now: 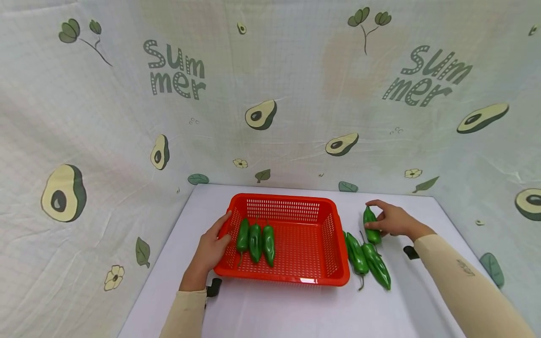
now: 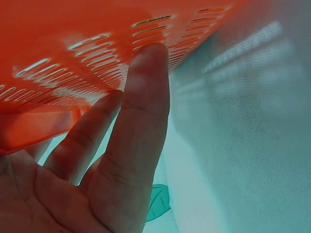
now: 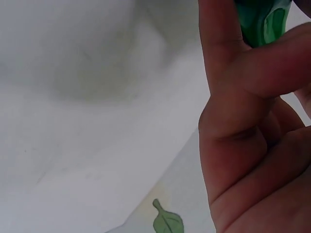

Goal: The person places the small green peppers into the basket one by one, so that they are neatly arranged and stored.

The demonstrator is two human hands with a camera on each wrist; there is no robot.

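A red plastic basket (image 1: 300, 249) with slotted walls stands on the table, three green chili peppers (image 1: 255, 241) lying side by side in its left part. My left hand (image 1: 211, 246) grips the basket's left rim; in the left wrist view its fingers (image 2: 141, 107) lie along the outside of the slotted wall. To the right of the basket, my right hand (image 1: 395, 220) holds a green chili pepper (image 1: 370, 217) between thumb and fingers. Only part of that pepper shows in the right wrist view, beyond the bent fingers (image 3: 243, 97).
Close to the basket's right side lie more green chili peppers (image 1: 377, 268), one of them partly hidden by the rim. The white table (image 1: 262, 310) is bordered at the back and sides by a hanging cloth (image 1: 296, 61) printed with avocados and leaves.
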